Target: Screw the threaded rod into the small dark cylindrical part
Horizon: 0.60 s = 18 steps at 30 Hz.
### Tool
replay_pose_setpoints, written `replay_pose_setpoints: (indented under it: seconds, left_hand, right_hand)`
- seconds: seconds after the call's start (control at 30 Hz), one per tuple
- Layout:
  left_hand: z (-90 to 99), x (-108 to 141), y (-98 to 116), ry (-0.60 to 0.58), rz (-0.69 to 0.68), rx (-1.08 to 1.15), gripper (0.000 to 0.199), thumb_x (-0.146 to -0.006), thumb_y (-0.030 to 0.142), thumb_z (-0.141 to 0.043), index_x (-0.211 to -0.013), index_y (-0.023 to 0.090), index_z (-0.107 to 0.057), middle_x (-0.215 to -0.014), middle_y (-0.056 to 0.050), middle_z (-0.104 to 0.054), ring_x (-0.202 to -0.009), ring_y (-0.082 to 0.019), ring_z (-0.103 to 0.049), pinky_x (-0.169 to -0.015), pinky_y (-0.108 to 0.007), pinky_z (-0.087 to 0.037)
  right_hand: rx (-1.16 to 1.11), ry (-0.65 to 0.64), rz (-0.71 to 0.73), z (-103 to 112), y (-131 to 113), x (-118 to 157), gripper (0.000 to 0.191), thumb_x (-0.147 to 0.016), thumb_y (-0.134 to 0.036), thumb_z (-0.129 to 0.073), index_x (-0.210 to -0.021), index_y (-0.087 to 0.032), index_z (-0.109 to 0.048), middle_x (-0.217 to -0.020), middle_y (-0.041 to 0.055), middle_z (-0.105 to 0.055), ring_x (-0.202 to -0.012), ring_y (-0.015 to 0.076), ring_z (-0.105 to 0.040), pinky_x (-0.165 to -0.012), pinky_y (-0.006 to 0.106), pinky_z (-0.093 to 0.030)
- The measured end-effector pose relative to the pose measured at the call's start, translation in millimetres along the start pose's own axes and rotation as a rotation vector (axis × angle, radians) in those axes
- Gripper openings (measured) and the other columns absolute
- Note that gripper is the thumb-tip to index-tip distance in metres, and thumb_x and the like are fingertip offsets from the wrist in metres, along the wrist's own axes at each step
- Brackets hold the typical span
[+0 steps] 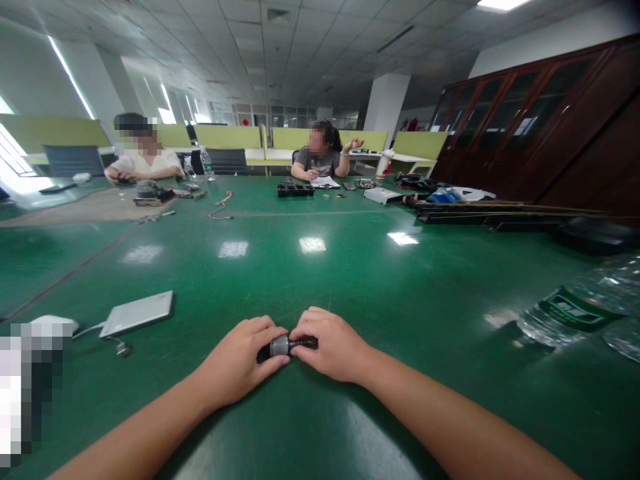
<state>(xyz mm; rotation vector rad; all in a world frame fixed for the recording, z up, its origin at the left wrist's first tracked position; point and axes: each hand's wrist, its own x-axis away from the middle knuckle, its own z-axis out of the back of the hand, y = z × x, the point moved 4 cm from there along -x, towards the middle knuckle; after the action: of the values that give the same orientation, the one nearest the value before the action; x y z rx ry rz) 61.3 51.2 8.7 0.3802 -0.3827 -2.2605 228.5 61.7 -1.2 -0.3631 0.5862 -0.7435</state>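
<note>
At the near middle of the table (pixel 260 273), a small dark cylindrical piece (pixel 279 345) with a grey band lies roughly level between two hands. The fingers of the left hand (pixel 243 353) are closed around its left end, thumb on the near side, the grey band showing just at their tips. The fingers of the right hand (pixel 333 341) pinch its narrow black right end, a short length of which lies under the thumb and forefinger. The two hands nearly meet over the piece.

To the left lies a flat white box (pixel 137 313) with a cable; well to the right is a clear bottle (pixel 570 312) with a green label. Farther off, a black tray (pixel 295 190) stands near the far edge, with a loose cord (pixel 220 205) to its left. Beyond sit two people, one at left (pixel 150 163), one near the middle (pixel 323 162) with a hand raised.
</note>
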Motion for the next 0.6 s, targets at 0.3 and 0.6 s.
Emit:
replay_pose_setpoints:
  seconds: [0.3, 0.6]
  left_hand:
    - [2.6, 0.1, 1.7, 0.032, -0.011, 0.009, 0.022, -0.091, 0.033, -0.063, -0.11, 0.023, -0.067, -0.097, -0.005, -0.064, -0.091, -0.022, -0.06, -0.081, -0.033, -0.048]
    - [3.1, 0.5, 2.0, 0.031, -0.008, 0.014, 0.023, -0.091, 0.032, -0.065, -0.111, 0.023, -0.067, -0.098, -0.005, -0.064, -0.091, -0.022, -0.06, -0.082, -0.035, -0.049]
  right_hand:
    - [0.006, -0.01, 0.005, 2.2, -0.2, 0.2, 0.01, -0.082, -0.022, -0.069, -0.091, -0.019, -0.072, -0.084, 0.0037, -0.068, -0.084, 0.018, -0.058, -0.078, 0.03, -0.046]
    - [0.001, -0.019, 0.004, 4.6, -0.7, 0.0, 0.01, -0.081, -0.022, -0.069, -0.09, -0.019, -0.073, -0.083, 0.0039, -0.069, -0.083, 0.0181, -0.059, -0.078, 0.03, -0.046]
